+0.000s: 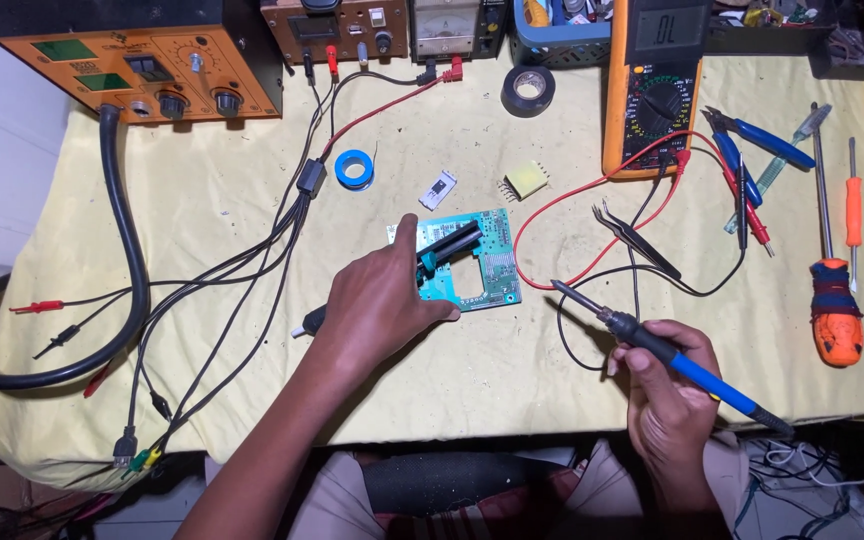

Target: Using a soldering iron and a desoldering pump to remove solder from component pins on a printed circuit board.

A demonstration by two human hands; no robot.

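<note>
A green circuit board (490, 268) lies in the middle of the yellow-covered bench. My left hand (384, 300) rests on the board's left part and grips a black desoldering pump (449, 246), whose barrel lies across the board. To the right of the board, my right hand (668, 390) holds a soldering iron (652, 345) with a blue and black handle. The iron's tip points up and to the left, a little off the board's right edge.
An orange multimeter (655, 85) with red and black leads stands at the back right. Tweezers (637, 238), blue pliers (752, 135) and screwdrivers (837, 300) lie at the right. A blue solder reel (354, 168), black tape roll (528, 90), yellow transformer (526, 180) and an orange station (142, 55) with thick hose lie behind.
</note>
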